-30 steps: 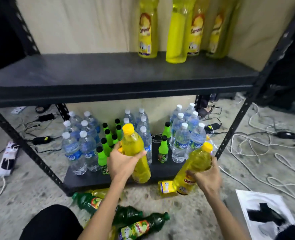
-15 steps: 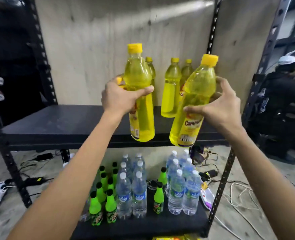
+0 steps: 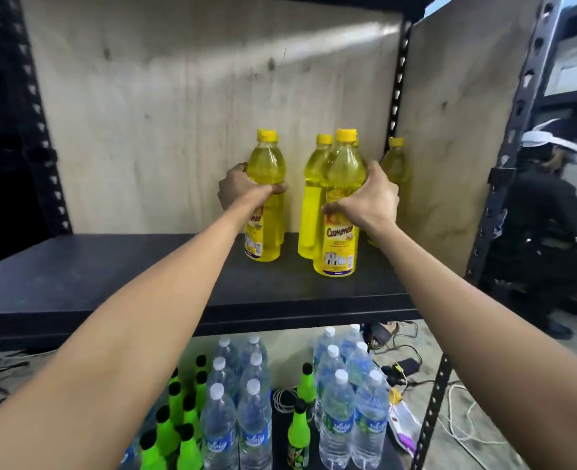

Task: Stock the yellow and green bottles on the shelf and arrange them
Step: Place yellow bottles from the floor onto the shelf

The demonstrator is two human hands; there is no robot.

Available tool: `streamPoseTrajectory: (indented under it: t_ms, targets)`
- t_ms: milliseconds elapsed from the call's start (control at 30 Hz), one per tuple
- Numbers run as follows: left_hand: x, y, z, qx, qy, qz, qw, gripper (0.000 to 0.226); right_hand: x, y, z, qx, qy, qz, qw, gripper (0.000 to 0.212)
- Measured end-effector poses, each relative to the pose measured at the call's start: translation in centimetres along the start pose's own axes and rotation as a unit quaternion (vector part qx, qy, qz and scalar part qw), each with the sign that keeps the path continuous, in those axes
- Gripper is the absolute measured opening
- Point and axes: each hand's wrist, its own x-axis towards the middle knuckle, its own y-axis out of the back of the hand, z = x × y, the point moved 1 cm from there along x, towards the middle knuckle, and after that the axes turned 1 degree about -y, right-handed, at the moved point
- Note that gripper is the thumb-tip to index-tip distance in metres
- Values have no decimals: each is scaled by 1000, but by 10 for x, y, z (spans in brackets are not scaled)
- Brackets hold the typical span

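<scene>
bottles (image 3: pixel 339 212) on shelf (image 3: pixel 110 276), water bottles (image 3: pixel 337 401) on lower shelf

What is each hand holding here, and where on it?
Left hand grips one yellow bottle around its middle, above the label. Right hand grips another yellow bottle at mid-body. Both stand on the shelf.
</scene>
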Motion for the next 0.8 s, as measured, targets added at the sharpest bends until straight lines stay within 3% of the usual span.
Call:
streamPoseTrajectory:
  t_ms: [533, 667, 800]
  targets:
    - [19, -35, -14, 6, -15, -4, 1000, 94, 8, -20, 28, 17, -32, -16, 999, 106]
    - [11, -30, -22, 30, 0, -78, 997, 100, 1, -19, 27, 38, -44, -28, 998, 103]
    - [-11, -21, -36, 74, 18, -127, 989, 96, -17, -11, 22, 30, -43, -51, 997, 117]
